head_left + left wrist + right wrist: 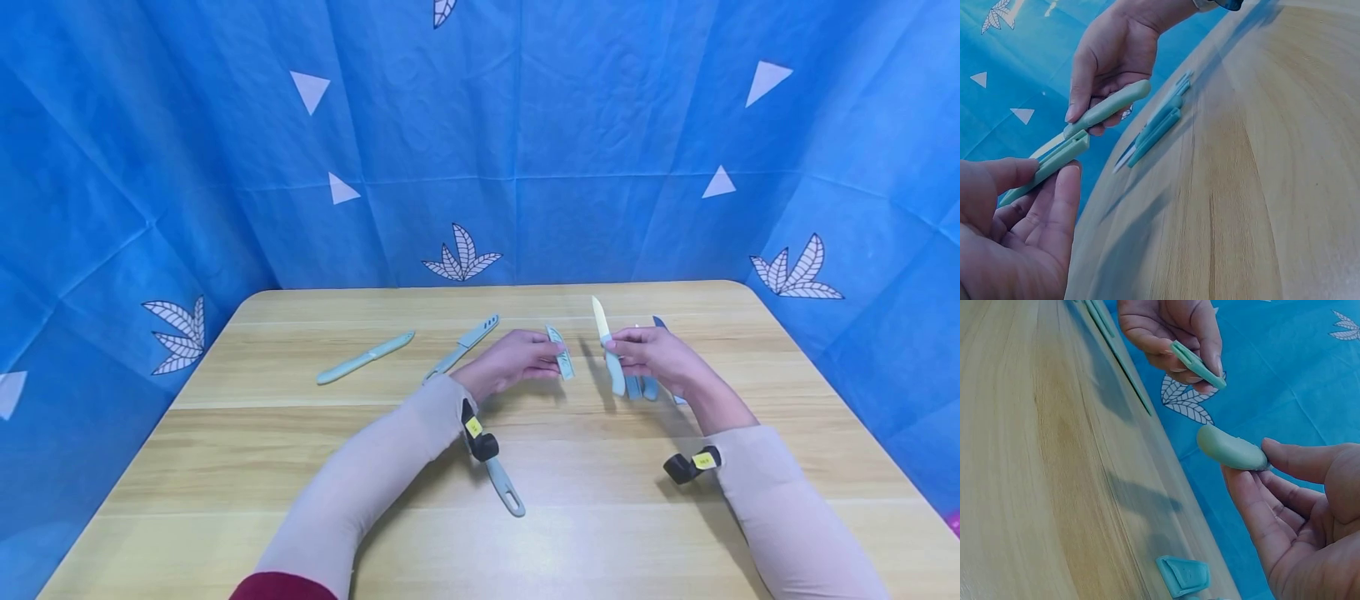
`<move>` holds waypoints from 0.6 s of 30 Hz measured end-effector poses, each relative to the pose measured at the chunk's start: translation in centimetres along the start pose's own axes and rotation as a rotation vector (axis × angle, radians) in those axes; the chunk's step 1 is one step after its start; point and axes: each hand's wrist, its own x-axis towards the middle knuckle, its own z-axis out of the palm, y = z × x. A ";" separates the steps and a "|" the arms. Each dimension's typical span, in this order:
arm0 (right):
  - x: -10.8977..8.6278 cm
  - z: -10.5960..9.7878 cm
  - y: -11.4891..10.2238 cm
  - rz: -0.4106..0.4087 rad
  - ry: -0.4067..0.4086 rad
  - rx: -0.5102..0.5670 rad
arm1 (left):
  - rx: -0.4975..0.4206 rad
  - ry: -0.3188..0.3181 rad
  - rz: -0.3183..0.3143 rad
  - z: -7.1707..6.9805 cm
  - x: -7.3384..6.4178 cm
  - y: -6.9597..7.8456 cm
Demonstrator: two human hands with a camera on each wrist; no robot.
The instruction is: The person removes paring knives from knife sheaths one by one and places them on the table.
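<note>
My left hand pinches a pale green slotted knife sheath between thumb and fingers. Opposite it, my right hand grips a small knife by its pale green handle, its bare, light blade pointing to the far side. Both things are held above the table. In the head view a gap parts the sheath from the knife. The left wrist view shows the sheath's open end toward the camera, with the knife handle beyond it. From the right wrist, the handle hides the blade.
Beside and partly behind my right hand lie several blue-green knives or sheaths. A pale green sheathed knife rests at the left. One blue-green tool lies partly behind my left arm; a holed handle shows below it. The wooden table meets a blue curtain.
</note>
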 end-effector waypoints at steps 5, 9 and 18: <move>0.1 0.0 0.2 0.016 0.016 -0.012 | 0.046 -0.022 0.009 0.3 0.6 -0.2; 0.3 -0.1 0.6 0.016 0.021 -0.015 | 0.067 -0.024 0.002 0.5 0.9 -0.4; 0.7 -0.1 1.0 0.042 0.035 -0.029 | 0.075 -0.032 0.005 1.0 1.4 -0.4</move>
